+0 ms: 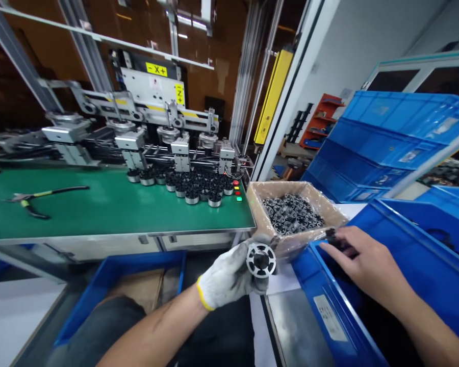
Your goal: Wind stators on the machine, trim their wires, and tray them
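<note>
My left hand, in a white glove with a yellow cuff, is closed around a stator core. The core's round, slotted metal face and dark centre point toward me. My bare right hand pinches a small black plastic part between thumb and fingers, above the edge of a blue bin. Behind my left hand stands a cardboard box lined with clear plastic, filled with many metal-and-black cores. The inside of the bin under my right hand is mostly dark.
On the green bench lie pliers and a cluster of black-topped cores before a machine with clamps. Lit buttons sit at its corner. Stacked blue crates rise at right; another blue bin is under the bench.
</note>
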`<act>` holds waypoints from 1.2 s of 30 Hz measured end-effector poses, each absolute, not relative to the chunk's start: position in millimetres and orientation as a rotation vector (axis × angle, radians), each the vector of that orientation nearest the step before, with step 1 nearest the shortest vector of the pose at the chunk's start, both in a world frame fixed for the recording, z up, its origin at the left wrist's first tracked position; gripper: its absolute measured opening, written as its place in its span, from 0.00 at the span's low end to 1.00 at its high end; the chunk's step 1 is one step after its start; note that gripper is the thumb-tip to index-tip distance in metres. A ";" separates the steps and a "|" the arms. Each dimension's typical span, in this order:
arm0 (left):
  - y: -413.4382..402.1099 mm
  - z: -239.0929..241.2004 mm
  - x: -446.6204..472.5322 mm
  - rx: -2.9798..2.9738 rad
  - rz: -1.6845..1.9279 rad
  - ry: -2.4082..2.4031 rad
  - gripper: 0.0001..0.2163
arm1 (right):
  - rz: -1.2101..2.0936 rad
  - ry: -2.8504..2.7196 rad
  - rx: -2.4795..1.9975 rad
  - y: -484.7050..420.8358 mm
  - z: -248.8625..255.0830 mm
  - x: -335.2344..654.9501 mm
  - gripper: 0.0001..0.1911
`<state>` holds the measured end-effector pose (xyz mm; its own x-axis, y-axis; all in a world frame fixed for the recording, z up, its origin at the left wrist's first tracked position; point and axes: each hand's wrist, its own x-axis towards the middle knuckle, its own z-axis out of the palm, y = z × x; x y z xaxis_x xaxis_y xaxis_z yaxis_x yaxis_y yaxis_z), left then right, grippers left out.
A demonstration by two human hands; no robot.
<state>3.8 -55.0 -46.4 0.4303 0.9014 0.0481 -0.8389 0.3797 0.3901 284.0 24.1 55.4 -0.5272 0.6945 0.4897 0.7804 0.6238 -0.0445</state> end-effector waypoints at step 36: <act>-64.7 -15.0 11.0 1.099 1.018 0.749 0.48 | -0.083 -2.380 -0.549 -48.6 25.7 215.3 0.18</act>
<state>11.0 -64.7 -15.0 0.3710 0.9286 -0.0046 -0.2807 0.1169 0.9527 215.3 -48.6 25.7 -0.6770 0.3646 0.6393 0.4084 0.9088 -0.0858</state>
